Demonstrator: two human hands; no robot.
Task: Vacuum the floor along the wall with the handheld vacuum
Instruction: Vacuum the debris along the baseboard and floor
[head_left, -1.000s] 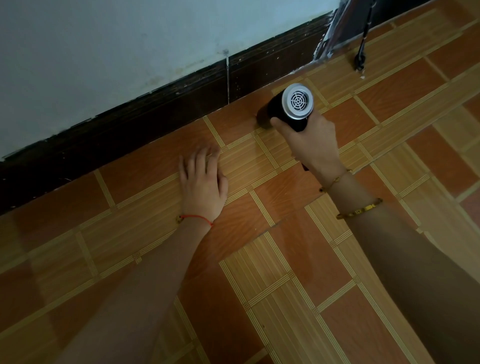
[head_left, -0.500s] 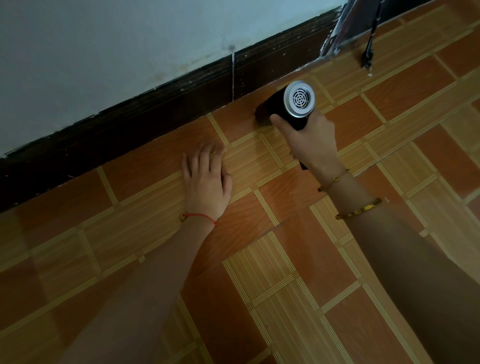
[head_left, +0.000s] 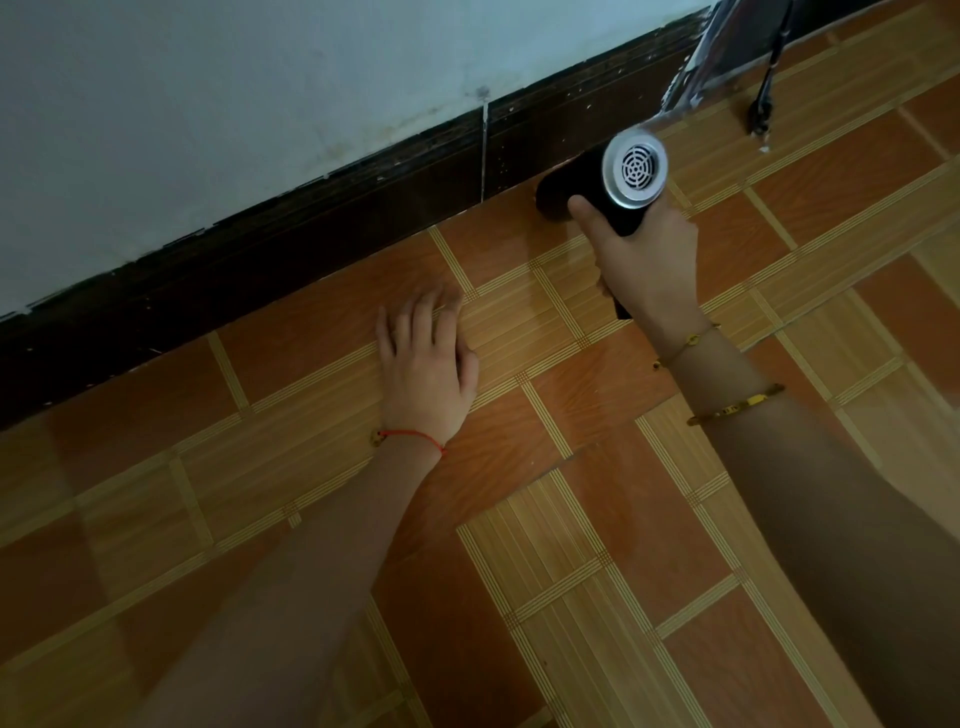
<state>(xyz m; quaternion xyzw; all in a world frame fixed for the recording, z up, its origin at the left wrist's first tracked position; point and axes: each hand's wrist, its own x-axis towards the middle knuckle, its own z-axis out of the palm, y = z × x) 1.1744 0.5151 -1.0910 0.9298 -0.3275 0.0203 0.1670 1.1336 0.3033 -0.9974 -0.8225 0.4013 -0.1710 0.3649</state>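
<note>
One handheld vacuum (head_left: 602, 195) is in view, black-bodied with a round silver vented cap facing the camera. Two hands and two bare forearms show. Three wristbands can be counted: one red string bracelet (head_left: 413, 435) on the left wrist, and on the right arm a thin gold chain (head_left: 685, 344) at the wrist and a gold bangle (head_left: 735, 406) a little further up the forearm.

The right hand (head_left: 647, 265) is wrapped around the vacuum's handle, fingers closed on it and the thumb lying up along the body. The vacuum's dark front end points at the baseboard (head_left: 322, 228) and sits right at the seam where baseboard meets floor (head_left: 597, 519); whether it touches the baseboard cannot be told. The right forearm reaches in from the lower right corner.

The left hand (head_left: 423, 364) lies palm down and flat on the floor, holding nothing, fingers spread slightly and pointing toward the baseboard, a short way out from it and to the left of the vacuum. Its fingertips are blurred. The left forearm comes up from the bottom edge.

The baseboard is a dark brown strip running diagonally under a pale wall (head_left: 260, 93), with one light vertical joint just left of the vacuum. Further along the baseboard, past the vacuum, a crumpled clear plastic sheet (head_left: 698, 67) rests against it, and a thin black cord (head_left: 763, 98) hangs down to the floor just beyond that. The floor has an orange and tan wood-grain tile pattern.
</note>
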